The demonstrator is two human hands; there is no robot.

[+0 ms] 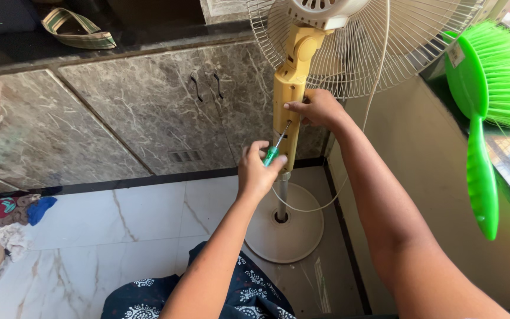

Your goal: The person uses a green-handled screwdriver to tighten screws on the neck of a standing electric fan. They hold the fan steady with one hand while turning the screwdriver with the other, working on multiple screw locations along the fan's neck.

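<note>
A pedestal fan stands in the corner, with a yellow control column [288,88], a white wire grille [361,47] and a round white base [287,233]. My left hand [257,171] grips a green-handled screwdriver [274,152], whose tip points up against the lower part of the yellow column. My right hand [319,108] wraps around the column from the right side and steadies it. A white cord [332,198] hangs down from the fan toward the base.
Marble-patterned cabinet doors [149,112] run along the back under a dark counter holding a striped strap [78,29]. A green plastic brush [486,112] rests on the right ledge. Crumpled cloths [4,221] lie on the white floor at left. Dark patterned fabric [231,292] covers my lap.
</note>
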